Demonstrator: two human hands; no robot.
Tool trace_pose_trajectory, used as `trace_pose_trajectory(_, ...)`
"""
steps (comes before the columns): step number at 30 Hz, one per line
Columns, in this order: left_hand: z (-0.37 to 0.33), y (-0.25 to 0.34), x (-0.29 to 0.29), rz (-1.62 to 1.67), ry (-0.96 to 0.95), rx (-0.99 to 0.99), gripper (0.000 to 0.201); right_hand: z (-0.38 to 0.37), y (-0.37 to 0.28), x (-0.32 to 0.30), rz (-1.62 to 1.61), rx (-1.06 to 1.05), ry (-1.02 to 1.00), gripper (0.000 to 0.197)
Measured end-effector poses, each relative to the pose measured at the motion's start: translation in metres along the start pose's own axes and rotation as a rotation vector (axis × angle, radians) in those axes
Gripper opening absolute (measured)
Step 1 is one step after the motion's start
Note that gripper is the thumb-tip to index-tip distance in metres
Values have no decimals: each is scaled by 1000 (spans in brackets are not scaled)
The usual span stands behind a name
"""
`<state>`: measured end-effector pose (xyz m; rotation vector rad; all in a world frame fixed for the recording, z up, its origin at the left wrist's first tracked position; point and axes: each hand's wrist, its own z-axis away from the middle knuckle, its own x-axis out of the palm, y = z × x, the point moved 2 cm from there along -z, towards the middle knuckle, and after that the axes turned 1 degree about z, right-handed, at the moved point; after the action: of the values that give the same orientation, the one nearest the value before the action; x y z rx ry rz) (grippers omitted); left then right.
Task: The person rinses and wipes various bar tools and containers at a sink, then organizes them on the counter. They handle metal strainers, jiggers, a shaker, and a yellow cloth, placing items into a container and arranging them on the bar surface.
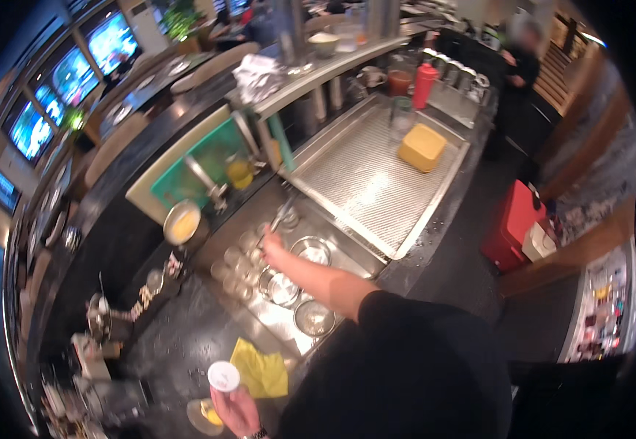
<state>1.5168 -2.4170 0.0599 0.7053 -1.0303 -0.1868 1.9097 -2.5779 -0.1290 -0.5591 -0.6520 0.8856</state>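
Observation:
My left hand (237, 411) is closed around a small white round thing (223, 377) with faint print on its face; a coaster or a lid, I cannot tell which. Beside it lie a yellow cloth (261, 368) and a small glass dish (204, 416) with something yellow in it. My right arm stretches over the steel counter well. At its end my right hand (272, 249) is closed on a thin metal utensil (283, 215), whose kind is too blurred to name. Around that hand stand several clear glasses (236, 272) and round metal-rimmed openings (281, 287).
Beyond the well sits a ribbed metal drain tray (362, 179) bearing a yellow box (422, 147). A red squeeze bottle (424, 85) stands behind it. Left of the well are a bowl (182, 223) with yellow contents and a green board (195, 162). Another person (522, 66) stands far right.

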Motion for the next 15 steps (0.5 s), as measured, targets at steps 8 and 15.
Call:
trace_pose_trajectory(8,-33,-9,49,-134,-214,-194,32,-116,-17,22,98,-146,277,56)
trace_pose_trajectory(15,-55,-14,0,21,-269,-119,27,-46,-57,40,-56,76,115,49)
